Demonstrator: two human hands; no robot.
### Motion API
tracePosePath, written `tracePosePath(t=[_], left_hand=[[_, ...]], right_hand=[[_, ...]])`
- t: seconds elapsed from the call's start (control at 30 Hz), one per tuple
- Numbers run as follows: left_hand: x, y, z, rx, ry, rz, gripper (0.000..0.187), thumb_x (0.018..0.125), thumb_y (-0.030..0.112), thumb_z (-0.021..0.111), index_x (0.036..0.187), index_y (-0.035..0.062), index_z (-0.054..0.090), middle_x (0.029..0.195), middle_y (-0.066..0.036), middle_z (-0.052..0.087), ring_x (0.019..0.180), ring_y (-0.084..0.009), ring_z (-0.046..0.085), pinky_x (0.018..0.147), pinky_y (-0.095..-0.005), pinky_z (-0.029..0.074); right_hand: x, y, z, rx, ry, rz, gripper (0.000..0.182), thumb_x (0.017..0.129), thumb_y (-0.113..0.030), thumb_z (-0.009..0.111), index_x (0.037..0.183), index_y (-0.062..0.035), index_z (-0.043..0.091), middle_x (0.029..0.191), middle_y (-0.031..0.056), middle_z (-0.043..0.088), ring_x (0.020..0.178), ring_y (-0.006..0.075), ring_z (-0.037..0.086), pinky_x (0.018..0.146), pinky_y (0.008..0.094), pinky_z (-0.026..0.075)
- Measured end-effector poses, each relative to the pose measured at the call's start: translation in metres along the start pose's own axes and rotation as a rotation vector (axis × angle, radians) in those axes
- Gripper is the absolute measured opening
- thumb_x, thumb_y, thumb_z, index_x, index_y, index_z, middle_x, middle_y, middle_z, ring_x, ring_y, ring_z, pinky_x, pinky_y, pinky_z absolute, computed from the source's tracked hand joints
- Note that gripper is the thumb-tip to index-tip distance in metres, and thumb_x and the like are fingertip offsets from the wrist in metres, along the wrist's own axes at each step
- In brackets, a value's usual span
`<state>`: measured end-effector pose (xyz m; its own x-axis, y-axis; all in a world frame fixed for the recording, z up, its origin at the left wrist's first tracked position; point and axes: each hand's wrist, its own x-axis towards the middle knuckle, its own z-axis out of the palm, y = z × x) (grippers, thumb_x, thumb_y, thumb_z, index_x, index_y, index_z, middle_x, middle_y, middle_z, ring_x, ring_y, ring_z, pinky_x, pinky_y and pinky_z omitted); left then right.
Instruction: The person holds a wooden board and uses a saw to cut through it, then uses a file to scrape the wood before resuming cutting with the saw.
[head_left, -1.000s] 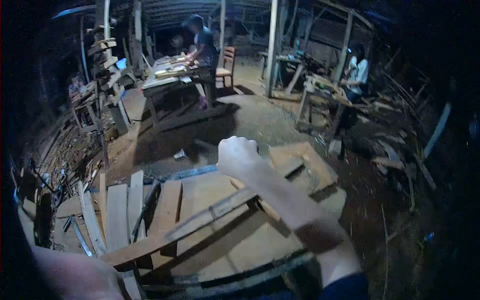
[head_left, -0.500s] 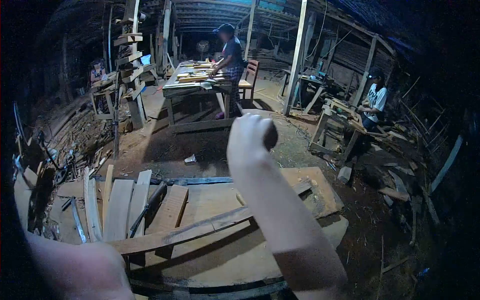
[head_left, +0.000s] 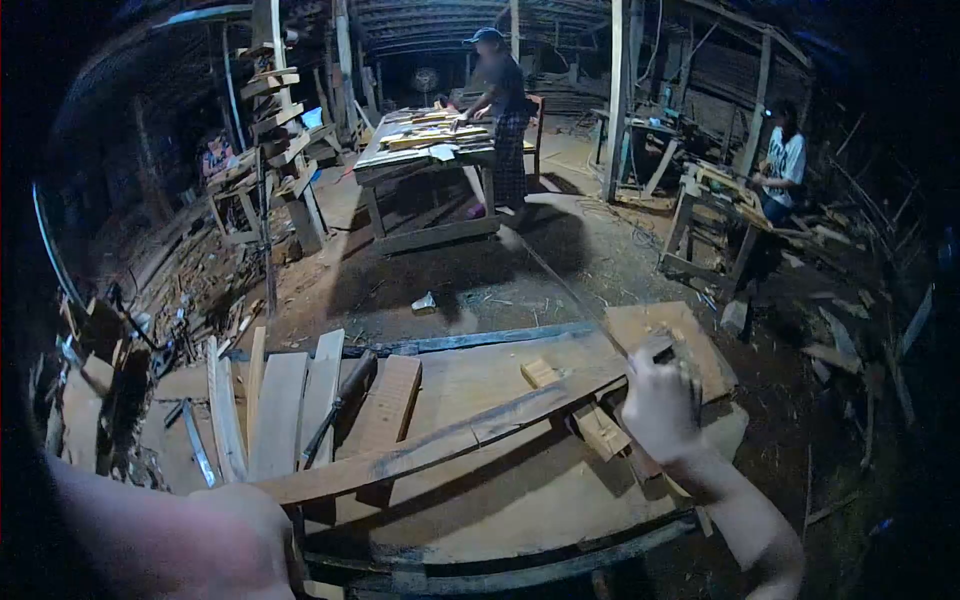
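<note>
A long wooden strip [head_left: 475, 432] slants across the workbench [head_left: 480, 500]. Its near end runs into my left hand [head_left: 245, 530], which is closed around it; the fingers are mostly hidden. At the strip's far end, my right hand [head_left: 660, 405] is wrapped round the dark handle of a machete-like tool [head_left: 568, 288]. The long blade is seen nearly edge-on, pointing forward and left, close to the strip. Beneath the strip's right part sits a wooden block [head_left: 600, 430]. A smaller block [head_left: 538, 372] lies just behind the strip.
Several boards [head_left: 280, 410] and a dark-handled tool [head_left: 345, 405] lie at the bench's left. Further off, a person [head_left: 500, 120] stands at a table [head_left: 430, 235] stacked with wood pieces. Another person [head_left: 785, 165] sits at right by a wooden stand [head_left: 690, 215]. Wood scraps litter the ground.
My right hand has come down and right from a raised position to the strip's far end, tool still in it. My left hand stays on the strip. The view has shifted slightly.
</note>
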<state>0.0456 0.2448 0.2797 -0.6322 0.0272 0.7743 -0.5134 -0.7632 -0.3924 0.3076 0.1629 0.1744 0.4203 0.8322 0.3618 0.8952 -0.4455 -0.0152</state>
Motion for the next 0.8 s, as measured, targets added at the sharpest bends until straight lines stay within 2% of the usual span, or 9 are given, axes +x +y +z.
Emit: tracePosePath(t=[0.07,0.17,0.33,0.43,0.47,0.63,0.7,0.73,0.8], left_hand=[[0.006,0.003,-0.002,-0.011,-0.008,-0.035,0.02,0.092,0.023,0.05,0.11,0.0171,0.055,0.102,-0.001,0.05,0.09,-0.0196,0.053,0.086,-0.0447,0.042],[0.009,0.011,-0.006,-0.015,0.002,-0.072,0.021,0.092,0.023,0.049,0.111,0.0173,0.055,0.103,-0.001,0.05,0.09,-0.0199,0.054,0.087,-0.0454,0.042],[0.011,0.034,-0.008,0.03,0.057,-0.122,0.022,0.093,0.023,0.048,0.113,0.0176,0.055,0.106,-0.002,0.052,0.092,-0.0204,0.055,0.089,-0.0465,0.042],[0.003,0.053,-0.01,0.072,0.109,-0.216,0.023,0.093,0.023,0.048,0.114,0.0178,0.055,0.108,-0.002,0.053,0.093,-0.0207,0.055,0.09,-0.0472,0.042],[0.0,0.058,-0.009,0.078,0.134,-0.235,0.023,0.093,0.023,0.048,0.115,0.0178,0.055,0.108,-0.002,0.053,0.093,-0.0208,0.056,0.091,-0.0474,0.042],[0.011,0.06,-0.009,0.036,0.21,-0.131,0.025,0.094,0.023,0.047,0.116,0.0181,0.054,0.111,-0.002,0.054,0.094,-0.0214,0.057,0.093,-0.0486,0.042],[0.02,0.058,-0.01,0.009,0.224,-0.092,0.025,0.094,0.023,0.047,0.117,0.0182,0.054,0.113,-0.002,0.055,0.095,-0.0216,0.057,0.094,-0.049,0.042],[0.022,0.058,-0.01,-0.001,0.236,-0.077,0.025,0.094,0.023,0.046,0.117,0.0183,0.054,0.113,-0.002,0.055,0.095,-0.0217,0.058,0.094,-0.0492,0.042],[0.02,0.06,-0.009,-0.012,0.285,-0.064,0.026,0.094,0.024,0.046,0.118,0.0184,0.054,0.114,-0.002,0.056,0.096,-0.0219,0.058,0.095,-0.0497,0.042]], right_hand=[[-0.021,0.003,0.013,0.219,-0.016,0.038,0.01,0.085,-0.016,0.052,0.084,-0.006,0.051,0.069,0.0203,0.062,0.069,0.0401,0.063,0.061,0.0512,0.047],[-0.043,0.004,0.02,0.4,-0.007,0.013,0.012,0.087,-0.017,0.048,0.085,-0.0055,0.051,0.067,0.0226,0.06,0.069,0.044,0.06,0.06,0.0528,0.045],[-0.061,-0.013,0.029,0.505,-0.092,0.012,0.016,0.088,-0.018,0.048,0.081,-0.004,0.052,0.067,0.0227,0.058,0.068,0.0429,0.059,0.059,0.0517,0.044],[-0.067,-0.019,0.042,0.688,0.003,-0.041,0.019,0.09,-0.018,0.048,0.077,-0.0034,0.054,0.065,0.0231,0.056,0.066,0.0421,0.058,0.057,0.0498,0.043],[-0.071,-0.024,0.04,0.676,-0.077,0.0,0.019,0.089,-0.017,0.048,0.078,-0.0032,0.053,0.066,0.0234,0.056,0.067,0.042,0.058,0.057,0.0495,0.043],[-0.078,-0.038,0.046,0.623,-0.07,-0.064,0.019,0.089,-0.018,0.048,0.079,-0.003,0.053,0.066,0.0236,0.055,0.068,0.042,0.058,0.057,0.0494,0.043],[-0.08,-0.044,0.051,0.706,-0.113,-0.043,0.018,0.088,-0.013,0.048,0.076,0.0001,0.048,0.062,0.0236,0.05,0.06,0.0396,0.057,0.052,0.0454,0.039],[-0.082,-0.044,0.057,0.708,-0.153,-0.048,0.017,0.09,-0.019,0.048,0.082,-0.0045,0.052,0.065,0.0229,0.057,0.069,0.0428,0.059,0.058,0.0501,0.043],[-0.083,-0.051,0.059,0.724,-0.182,-0.025,0.017,0.09,-0.019,0.048,0.082,-0.0051,0.052,0.066,0.023,0.057,0.069,0.0432,0.059,0.059,0.0504,0.043]])
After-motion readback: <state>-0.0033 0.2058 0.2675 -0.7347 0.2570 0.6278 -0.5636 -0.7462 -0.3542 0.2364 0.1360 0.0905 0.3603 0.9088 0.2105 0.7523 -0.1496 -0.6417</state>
